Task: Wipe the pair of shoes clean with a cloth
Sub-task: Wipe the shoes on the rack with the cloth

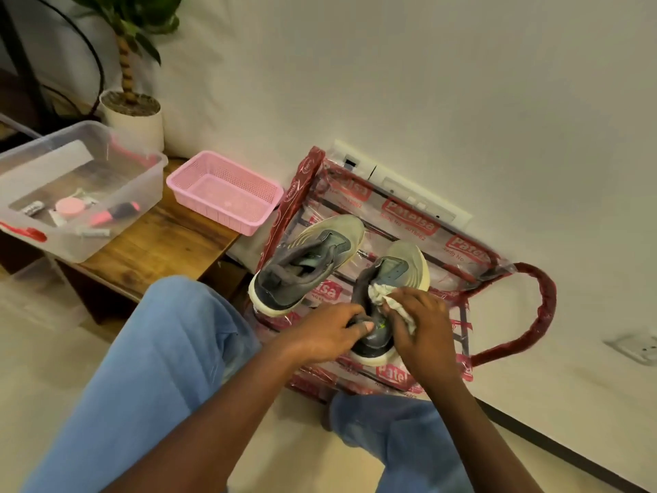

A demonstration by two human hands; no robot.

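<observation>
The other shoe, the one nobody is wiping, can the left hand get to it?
Probably yes. The left hand grips the near shoe, and the other shoe sits right beside it on the plastic bag, uncovered. The hand must let go first.

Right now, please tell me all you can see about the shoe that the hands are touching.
The right-hand shoe is a grey sneaker with a pale, dirty-looking whitish sole and toe. It stands upright on a clear plastic bag with red print, toe pointing to the wall, beside its twin but apart from it. The left hand grips its heel collar; the right hand presses a crumpled white cloth against its opening.
</observation>
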